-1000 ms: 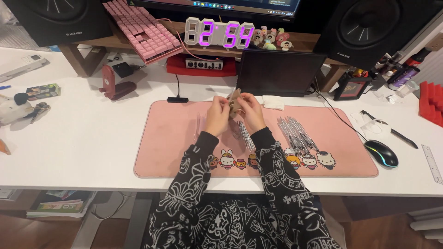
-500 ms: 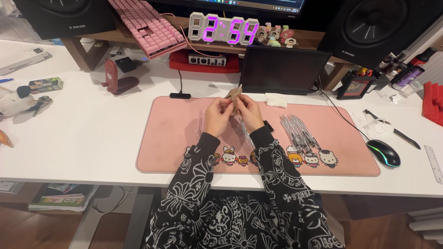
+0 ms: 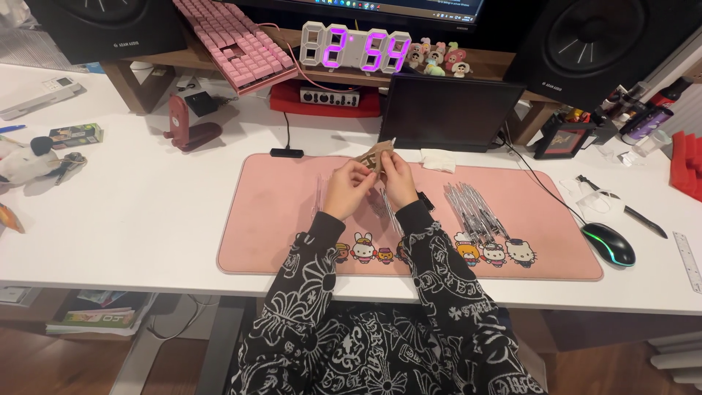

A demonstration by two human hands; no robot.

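My left hand (image 3: 348, 187) and my right hand (image 3: 399, 178) are raised together over the middle of a pink desk mat (image 3: 278, 219). Both pinch a small brown crumpled paper piece (image 3: 376, 156) between the fingertips. Right of my hands, several thin clear plastic sleeves or sticks (image 3: 472, 211) lie in a pile on the mat. A few more clear strips (image 3: 319, 192) lie left of my hands. My sleeves are black with a white pattern.
A dark small screen (image 3: 447, 111) stands behind the mat, with a digital clock (image 3: 357, 48), a pink keyboard (image 3: 238, 42) and two black speakers (image 3: 599, 36) behind. A computer mouse (image 3: 608, 243) sits right of the mat. A red stand (image 3: 186, 128) is at left.
My hands stay together on the brown piece with small finger movements. The camera has shifted slightly, so the desk sits a little lower in view.
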